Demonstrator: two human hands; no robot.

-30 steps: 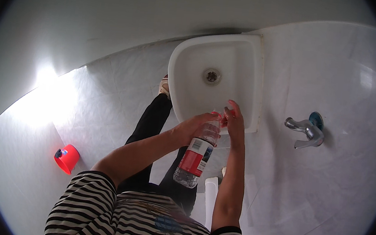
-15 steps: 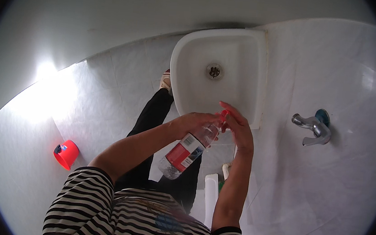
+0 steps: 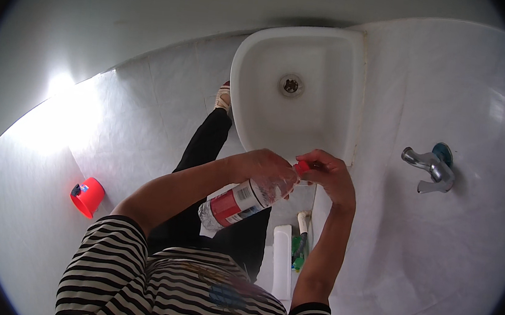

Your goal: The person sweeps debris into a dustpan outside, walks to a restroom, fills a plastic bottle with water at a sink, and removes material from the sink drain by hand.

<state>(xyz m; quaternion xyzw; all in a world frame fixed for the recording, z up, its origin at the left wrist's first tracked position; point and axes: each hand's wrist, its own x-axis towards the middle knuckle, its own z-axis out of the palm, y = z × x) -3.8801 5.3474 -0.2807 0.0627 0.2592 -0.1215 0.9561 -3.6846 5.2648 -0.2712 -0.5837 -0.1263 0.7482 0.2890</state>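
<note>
A clear plastic bottle [image 3: 234,205] with a red and white label lies tilted in front of my body. Its base points to the lower left. My left hand [image 3: 259,163] is wrapped round the bottle's upper part, just below the neck. The fingers of my right hand [image 3: 334,179] pinch the red cap [image 3: 301,167] at the bottle's mouth. Whether the cap still sits on the neck I cannot tell, since fingers cover the joint. Both hands are by the near edge of a white sink [image 3: 240,123].
A chrome tap [image 3: 428,165] juts from the tiled wall right of the sink. A red bucket [image 3: 88,196] stands on the floor at the left. Low between my body and the right wall are a white long object [image 3: 282,260] and a green item [image 3: 297,263].
The bottle has tipped nearer to level, its base swinging left and up. My right hand has moved right and slightly down, its fingers now closed on the cap.
</note>
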